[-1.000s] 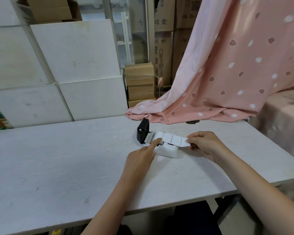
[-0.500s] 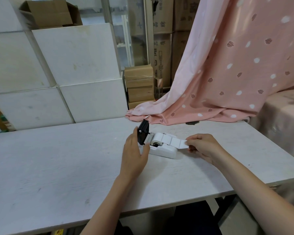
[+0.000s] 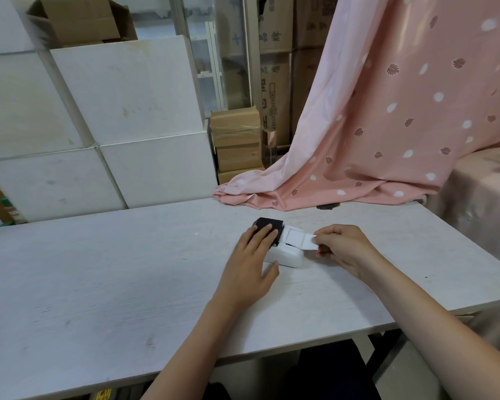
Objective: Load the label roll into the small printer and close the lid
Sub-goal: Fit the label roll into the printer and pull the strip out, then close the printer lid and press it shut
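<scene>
A small white printer [image 3: 286, 256] lies on the white table [image 3: 98, 269]. Its black lid [image 3: 267, 224] is folded down over the body, and my left hand [image 3: 250, 264] lies flat on it with fingers spread. A strip of white labels [image 3: 296, 239] comes out from under the lid toward the right. My right hand [image 3: 344, 246] pinches the free end of that strip between thumb and fingers. The roll itself is hidden under the lid.
A pink patterned cloth [image 3: 373, 125] drapes onto the table's far edge behind the printer. White blocks [image 3: 113, 125] and cardboard boxes [image 3: 237, 140] stand behind the table. Another covered surface [image 3: 479, 192] sits at the right.
The black lid stood upright before; my left hand has pushed it down over the roll. My right hand has kept hold of the label strip's end.
</scene>
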`<action>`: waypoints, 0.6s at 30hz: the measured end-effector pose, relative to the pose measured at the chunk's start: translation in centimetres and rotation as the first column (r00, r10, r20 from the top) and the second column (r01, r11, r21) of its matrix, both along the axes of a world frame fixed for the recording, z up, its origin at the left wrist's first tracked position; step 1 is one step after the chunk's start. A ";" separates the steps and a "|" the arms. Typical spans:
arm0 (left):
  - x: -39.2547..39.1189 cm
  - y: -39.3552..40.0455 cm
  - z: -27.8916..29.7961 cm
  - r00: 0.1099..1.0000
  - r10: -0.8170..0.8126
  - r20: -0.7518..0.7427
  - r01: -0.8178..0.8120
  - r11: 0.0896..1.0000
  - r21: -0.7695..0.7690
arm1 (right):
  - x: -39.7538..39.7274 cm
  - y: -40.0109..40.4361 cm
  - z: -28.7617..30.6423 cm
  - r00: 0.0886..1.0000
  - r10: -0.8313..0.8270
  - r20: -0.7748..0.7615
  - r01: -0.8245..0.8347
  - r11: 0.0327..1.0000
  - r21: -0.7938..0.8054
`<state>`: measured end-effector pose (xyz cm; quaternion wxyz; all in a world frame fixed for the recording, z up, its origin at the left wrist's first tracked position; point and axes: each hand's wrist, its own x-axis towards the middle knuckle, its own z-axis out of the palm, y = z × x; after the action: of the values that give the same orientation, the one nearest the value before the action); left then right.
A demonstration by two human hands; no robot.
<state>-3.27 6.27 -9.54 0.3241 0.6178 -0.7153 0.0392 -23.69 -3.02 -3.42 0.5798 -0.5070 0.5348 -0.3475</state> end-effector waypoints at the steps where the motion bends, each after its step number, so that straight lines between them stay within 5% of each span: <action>1: 0.0 -0.1 -0.1 1.000 0.001 0.030 -0.001 1.000 0.001 | 0.1 0.1 0.2 1.000 0.000 0.001 0.000 1.000 -0.010; 18: -1.0 -0.8 -0.5 0.982 0.124 0.145 -0.116 0.991 -0.062 | 1.1 -0.2 1.4 0.994 -0.004 0.113 0.014 0.996 -0.091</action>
<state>-4.27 5.49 -10.07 0.2835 0.6462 -0.6977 0.1236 -22.62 -3.21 -2.00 0.5835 -0.5102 0.4872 -0.4024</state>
